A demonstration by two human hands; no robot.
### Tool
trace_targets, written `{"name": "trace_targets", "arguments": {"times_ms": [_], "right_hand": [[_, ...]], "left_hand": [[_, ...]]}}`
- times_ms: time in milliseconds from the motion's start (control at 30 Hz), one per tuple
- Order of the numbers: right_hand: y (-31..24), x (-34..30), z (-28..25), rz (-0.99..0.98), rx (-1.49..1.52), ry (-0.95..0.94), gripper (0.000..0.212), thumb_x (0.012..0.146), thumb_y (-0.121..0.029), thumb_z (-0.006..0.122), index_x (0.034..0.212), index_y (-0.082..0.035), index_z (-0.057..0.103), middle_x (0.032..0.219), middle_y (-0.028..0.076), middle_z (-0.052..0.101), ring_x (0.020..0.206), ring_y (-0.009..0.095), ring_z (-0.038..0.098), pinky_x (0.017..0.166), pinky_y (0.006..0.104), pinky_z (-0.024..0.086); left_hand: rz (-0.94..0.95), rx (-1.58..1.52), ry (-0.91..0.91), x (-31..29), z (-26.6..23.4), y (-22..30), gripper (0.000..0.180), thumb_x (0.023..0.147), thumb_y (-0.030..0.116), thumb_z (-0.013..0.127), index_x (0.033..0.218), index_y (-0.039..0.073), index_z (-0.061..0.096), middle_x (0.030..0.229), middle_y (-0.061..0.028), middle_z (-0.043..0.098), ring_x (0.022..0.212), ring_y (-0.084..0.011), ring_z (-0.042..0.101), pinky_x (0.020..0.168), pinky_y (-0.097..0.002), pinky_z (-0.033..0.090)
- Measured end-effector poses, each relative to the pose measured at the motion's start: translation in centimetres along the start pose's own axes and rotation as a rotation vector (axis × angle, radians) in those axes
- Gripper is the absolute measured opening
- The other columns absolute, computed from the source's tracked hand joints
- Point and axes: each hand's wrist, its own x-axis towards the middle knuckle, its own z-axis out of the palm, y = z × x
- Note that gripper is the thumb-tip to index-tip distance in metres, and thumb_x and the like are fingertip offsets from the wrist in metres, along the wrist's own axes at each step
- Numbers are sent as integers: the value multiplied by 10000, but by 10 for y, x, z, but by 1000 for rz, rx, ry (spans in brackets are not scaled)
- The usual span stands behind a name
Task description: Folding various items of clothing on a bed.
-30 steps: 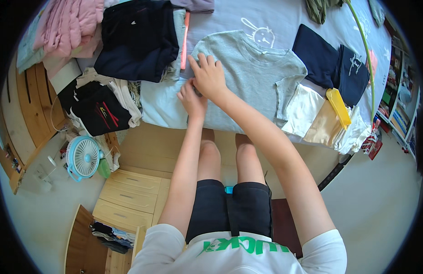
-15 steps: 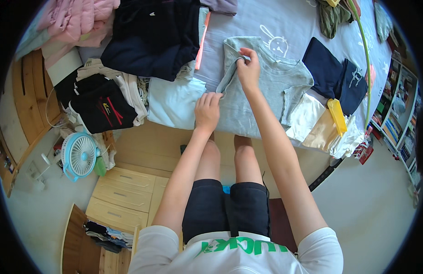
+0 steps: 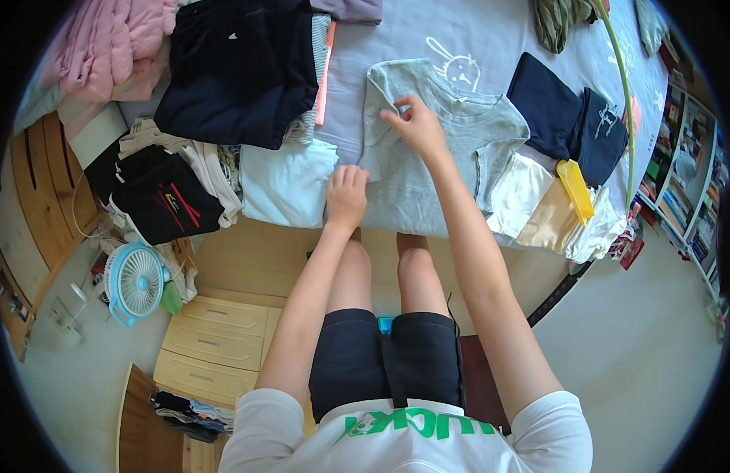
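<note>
A grey T-shirt (image 3: 451, 169) lies spread on the bed, its neckline toward the upper right and its right sleeve folded inward over the body. My right hand (image 3: 418, 128) is over the shirt's upper left part, thumb and fingers closed on the cloth by the left sleeve. Lower down, my left hand (image 3: 347, 193) has its fingers curled at the shirt's left side edge, closed on the hem cloth. Just left of that hand lies a folded light blue garment (image 3: 282, 183). The cloth under the fingertips is partly hidden.
A stack topped by a navy garment (image 3: 238, 75) stands at the upper left, beside a black garment (image 3: 164, 193) and a pink padded jacket (image 3: 104, 47). Folded navy clothes (image 3: 542, 106), white cloth (image 3: 519, 197) and a yellow piece (image 3: 575, 191) lie right. A blue fan (image 3: 136, 284) stands lower left.
The shirt's left side, lifted and bent inward before, now lies flatter and further out. My right hand has come slightly down and left. The whole view has shifted a little.
</note>
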Motion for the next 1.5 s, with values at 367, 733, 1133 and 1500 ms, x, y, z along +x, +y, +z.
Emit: {"name": "trace_targets", "arguments": {"times_ms": [367, 733, 1133, 1500], "right_hand": [[19, 0, -11, 31, -259, -329, 410, 697, -340, 619, 900, 15, 595, 838, 194, 606, 794, 317, 585, 708, 366, 442], [-35, 54, 0, -256, -151, -61, 223, 768, -256, 574, 823, -44, 614, 777, 115, 626, 768, 299, 583, 658, 367, 448], [-27, 28, 10, -303, -154, 65, 317, 715, -222, 628, 986, -107, 511, 773, 75, 614, 754, 254, 597, 639, 375, 447], [30, -24, 6, -370, -49, 294, 298, 714, -93, 579, 1000, -56, 506, 792, 100, 562, 770, 272, 545, 673, 378, 425]], "left_hand": [[-178, 36, 127, 5, -14, -4, 234, 647, 36, 564, 871, 90, 522, 864, -64, 505, 833, -255, 497, 699, -386, 394], [74, 194, -4, 5, -3, -17, 151, 704, 98, 530, 848, 140, 542, 803, 8, 470, 798, -182, 472, 687, -317, 372], [-82, 39, -21, 3, -14, 1, 268, 692, 56, 518, 960, 69, 538, 984, -73, 513, 965, -248, 462, 794, -369, 371], [179, 269, -244, 61, -1, -9, 538, 813, 205, 514, 1312, 150, 320, 1390, 10, 243, 1284, -257, 193, 1022, -424, 205]]}}
